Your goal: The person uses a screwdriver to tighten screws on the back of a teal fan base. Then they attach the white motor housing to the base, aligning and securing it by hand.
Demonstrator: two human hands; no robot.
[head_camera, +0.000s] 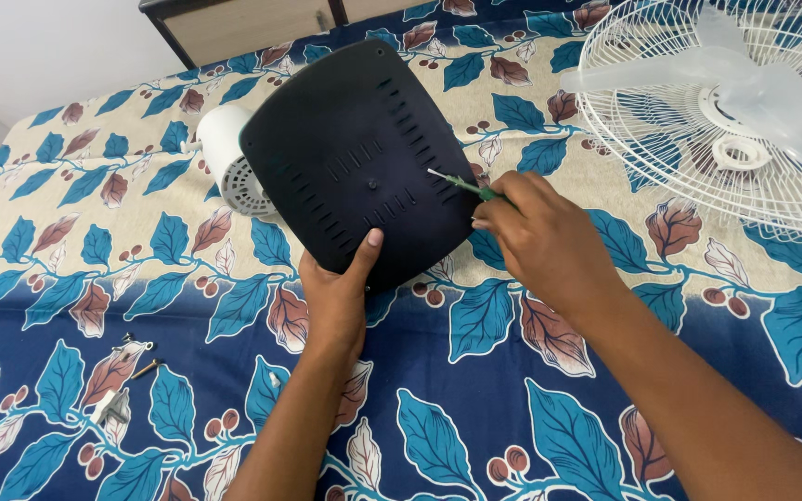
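While the left hand (336, 301) gripped the near edge of the black base plate (359, 162), thumb on top and fingers hidden beneath, the plate stood tilted on the leaf-patterned bedsheet (67, 232) with its slotted underside facing the camera. The right hand (545, 237) was closed around a green-handled screwdriver (461, 184); only the thin shaft and a short part of the handle showed beyond the fingers.

1. Position: the screwdriver tip touched the plate near its right edge, among the slots. Whether a screw sat under the tip could not be told.
2. Axis: the shaft ran from the right hand up and to the left, at a shallow angle to the plate face rather than square to it.
3. Nearer hand: the right hand lay just beside the plate's right edge; the left hand held the lower edge, apart from the tip.

Behind the plate, a white motor housing (229, 153) touched its far left edge. A white fan guard (661, 139) with its clear blades lay to the right, near but apart. 2 or more small screws (136, 357) lay on the sheet at the near left, well apart from both hands.
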